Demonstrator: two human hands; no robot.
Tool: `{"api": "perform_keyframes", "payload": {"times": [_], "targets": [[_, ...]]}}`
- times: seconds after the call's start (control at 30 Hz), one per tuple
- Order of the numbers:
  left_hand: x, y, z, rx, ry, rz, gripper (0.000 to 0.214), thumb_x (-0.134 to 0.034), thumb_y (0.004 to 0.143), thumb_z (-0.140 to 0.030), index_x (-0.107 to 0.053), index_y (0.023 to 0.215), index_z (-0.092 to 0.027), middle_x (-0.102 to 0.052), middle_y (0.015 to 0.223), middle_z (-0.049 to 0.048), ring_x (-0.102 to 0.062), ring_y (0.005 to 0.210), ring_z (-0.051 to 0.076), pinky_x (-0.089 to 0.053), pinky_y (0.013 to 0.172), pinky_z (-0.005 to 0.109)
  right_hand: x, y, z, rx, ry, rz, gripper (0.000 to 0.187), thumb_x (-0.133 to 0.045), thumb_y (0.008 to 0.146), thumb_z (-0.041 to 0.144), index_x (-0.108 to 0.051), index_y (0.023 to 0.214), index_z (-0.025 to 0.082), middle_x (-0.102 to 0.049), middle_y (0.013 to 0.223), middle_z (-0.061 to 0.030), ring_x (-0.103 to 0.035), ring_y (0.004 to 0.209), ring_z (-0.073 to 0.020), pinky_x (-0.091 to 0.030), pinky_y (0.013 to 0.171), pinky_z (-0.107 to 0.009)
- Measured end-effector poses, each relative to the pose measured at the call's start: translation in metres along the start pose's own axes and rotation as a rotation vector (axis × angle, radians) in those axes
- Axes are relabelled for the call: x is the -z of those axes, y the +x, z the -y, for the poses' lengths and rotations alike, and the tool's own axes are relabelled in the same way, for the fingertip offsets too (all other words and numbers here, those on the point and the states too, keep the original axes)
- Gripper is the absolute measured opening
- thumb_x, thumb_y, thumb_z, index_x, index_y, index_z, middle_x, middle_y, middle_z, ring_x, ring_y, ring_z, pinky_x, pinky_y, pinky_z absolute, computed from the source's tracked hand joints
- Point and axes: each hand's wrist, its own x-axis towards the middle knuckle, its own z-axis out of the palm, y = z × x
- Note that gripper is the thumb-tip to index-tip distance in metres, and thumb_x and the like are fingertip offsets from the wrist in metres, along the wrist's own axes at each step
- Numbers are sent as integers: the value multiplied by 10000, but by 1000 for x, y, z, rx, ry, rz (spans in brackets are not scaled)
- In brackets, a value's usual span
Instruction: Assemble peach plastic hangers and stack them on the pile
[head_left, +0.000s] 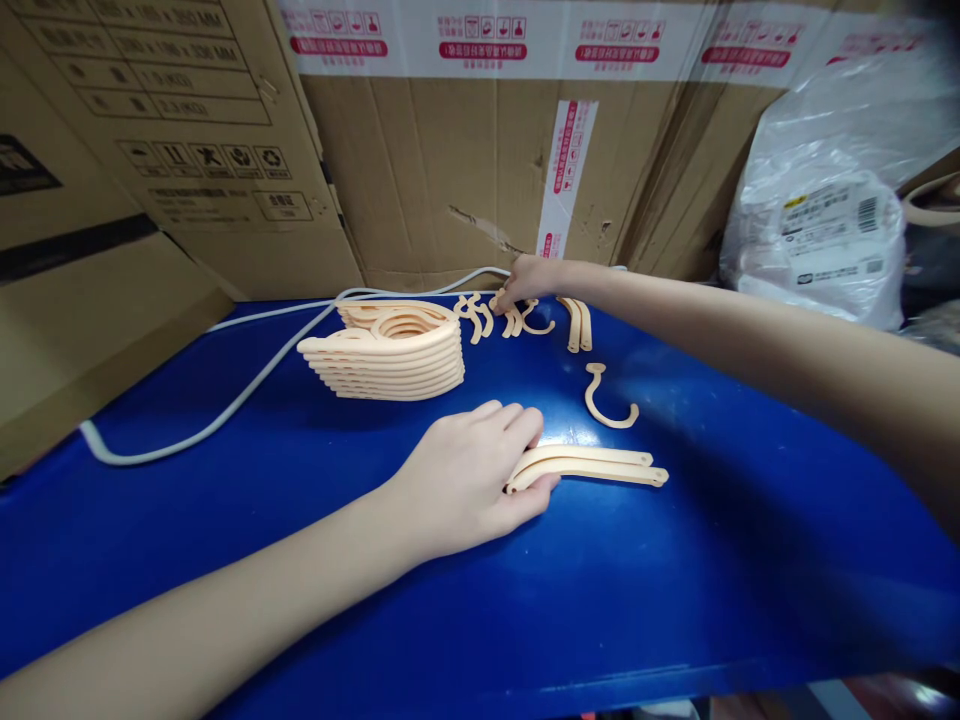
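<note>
My left hand (476, 480) is closed around the ends of two curved cream plastic hanger arms (600, 464), which lie side by side and point right, just above the blue table. At the back, my right hand (519, 282) reaches down with its fingers together on a small cream plastic hook (498, 298); the fingertips partly hide it. More hooks lie close by on both sides, among them a cluster (474, 316) to the left and one hook (538, 320) to the right. Nearer, a single hook (606, 400) rests above the held arms.
A neat stack of cream hanger parts (390, 360) stands left of centre on the blue table (360, 620). Two loose hanger arms (576, 325) lie at the back right. A white cable (247, 400) loops along the left. Cardboard boxes (450, 170) and plastic-wrapped goods (832, 230) border the table.
</note>
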Motion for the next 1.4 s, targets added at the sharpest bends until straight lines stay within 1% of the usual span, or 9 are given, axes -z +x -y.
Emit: {"api": "perform_keyframes", "payload": {"times": [0.17,0.33,0.43,0.67,0.9,0.97,1.07,1.13,1.4], "targets": [[0,0,0,-9,-9,-4,199,-496,911,-390,-487,864,-196,-575,800,-6,-510,724,164,-335,594,277,-4,-3,0,-26,44,-42,316,-742,704,394,-702,839,111,-649,764,-77,-622,755,-219,-499,639,-329],[0,-1,-1,-10,-6,-14,199,-494,912,-391,-487,868,-197,-574,794,-7,-513,728,166,-332,591,276,-6,-6,3,-5,60,-114,237,-692,751,336,-717,815,109,-630,726,-69,-630,751,-221,-507,656,-335],[1,-1,-1,-10,-6,-11,205,-496,912,-397,-485,865,-197,-570,789,-10,-513,727,164,-331,591,278,-8,-6,3,3,56,-125,207,-695,751,308,-725,817,114,-635,719,-65,-636,758,-219,-506,676,-330],[0,0,-1,-12,-8,-14,201,-502,912,-394,-490,874,-197,-568,791,-12,-514,726,161,-335,593,278,-2,-14,6,7,20,-82,233,-703,766,341,-731,836,121,-667,776,-86,-650,868,-259,-501,744,-345],[0,-1,0,-15,-1,-8,214,-496,915,-403,-494,875,-193,-569,800,-9,-519,734,163,-338,591,280,5,-20,10,31,27,-4,212,-683,779,321,-717,785,113,-696,801,-122,-651,847,-267,-500,717,-349],[0,-1,0,-12,1,-5,214,-491,917,-404,-495,877,-194,-572,805,-8,-521,740,164,-341,594,280,5,-20,9,60,39,27,233,-693,776,353,-718,787,122,-698,805,-112,-647,849,-262,-499,716,-347],[0,-1,0,-14,4,-2,214,-481,923,-404,-496,880,-195,-578,814,-7,-526,750,166,-349,606,280,4,-17,8,90,36,67,260,-759,705,390,-715,780,145,-687,780,-78,-641,830,-258,-497,699,-355],[1,-1,0,-15,7,3,210,-476,924,-398,-495,879,-194,-579,814,-6,-528,750,166,-351,607,281,4,-17,7,94,12,64,261,-774,679,392,-706,755,151,-671,754,-66,-633,804,-250,-488,671,-350],[1,-1,0,-14,14,2,211,-481,920,-401,-499,881,-194,-585,818,-5,-538,755,168,-361,606,285,5,-26,10,133,-43,38,263,-673,740,346,-680,717,84,-619,683,-84,-586,695,-201,-413,585,-316]]}}
